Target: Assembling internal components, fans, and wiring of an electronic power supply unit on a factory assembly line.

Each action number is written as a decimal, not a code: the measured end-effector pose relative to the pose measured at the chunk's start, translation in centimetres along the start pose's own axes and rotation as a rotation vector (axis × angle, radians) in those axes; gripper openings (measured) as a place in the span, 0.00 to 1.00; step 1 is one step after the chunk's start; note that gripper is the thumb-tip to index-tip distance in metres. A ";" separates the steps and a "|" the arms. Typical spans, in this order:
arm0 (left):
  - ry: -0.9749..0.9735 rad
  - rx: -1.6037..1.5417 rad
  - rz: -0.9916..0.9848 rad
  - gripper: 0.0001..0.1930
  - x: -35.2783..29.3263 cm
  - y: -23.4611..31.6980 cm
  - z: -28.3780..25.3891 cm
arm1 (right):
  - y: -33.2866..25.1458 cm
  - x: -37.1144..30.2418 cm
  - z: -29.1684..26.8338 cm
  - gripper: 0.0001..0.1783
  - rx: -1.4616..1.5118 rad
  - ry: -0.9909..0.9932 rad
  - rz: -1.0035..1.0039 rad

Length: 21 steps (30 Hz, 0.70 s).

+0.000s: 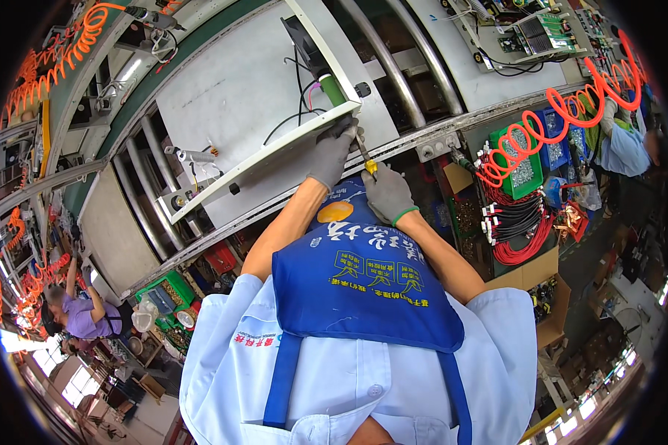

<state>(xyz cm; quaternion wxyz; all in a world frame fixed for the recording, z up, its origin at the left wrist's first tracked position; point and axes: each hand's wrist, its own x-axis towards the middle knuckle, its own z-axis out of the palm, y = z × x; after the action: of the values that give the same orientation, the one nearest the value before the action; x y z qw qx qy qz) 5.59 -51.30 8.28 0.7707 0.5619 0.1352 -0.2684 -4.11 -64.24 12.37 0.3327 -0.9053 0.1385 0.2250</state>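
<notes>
A white metal frame (274, 148) stands tilted at the near edge of the work line. My left hand (332, 157), in a grey glove, is closed at its near right corner; the fingertips are partly hidden against the metal. In my gloved right hand (390, 196) is a screwdriver (370, 166) with a yellow handle. Its shaft points up beside that corner, close to my left fingers; its tip is hard to make out. Inside the frame are a green cylinder (332, 90), black cables (302, 96) and a black part (304, 43). A pale cylindrical part (194, 156) sits at the left.
Metal rollers (386, 63) flank the grey board (223, 93). Orange coiled hoses (557, 111) hang at right. Bins of small hardware (517, 159) and red and black wire bundles (523, 230) lie nearby. Co-workers (89, 308) are at far left and far right.
</notes>
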 end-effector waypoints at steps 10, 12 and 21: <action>-0.007 -0.014 -0.012 0.13 0.2 -0.3 0.0 | 0.8 0.5 0.7 0.20 -0.012 0.017 -0.003; -0.005 -0.006 -0.021 0.13 0.2 -0.3 0.0 | 0.9 0.5 0.7 0.20 -0.015 0.017 -0.005; -0.027 0.002 0.015 0.12 0.3 -0.5 -0.2 | 0.8 0.6 0.5 0.21 -0.029 0.007 0.002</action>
<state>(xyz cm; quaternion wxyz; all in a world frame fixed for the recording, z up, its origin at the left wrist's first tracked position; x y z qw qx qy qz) 5.57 -51.34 7.63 0.7737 0.5602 0.1205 -0.2703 -4.14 -64.55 11.29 0.3189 -0.9106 0.1371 0.2242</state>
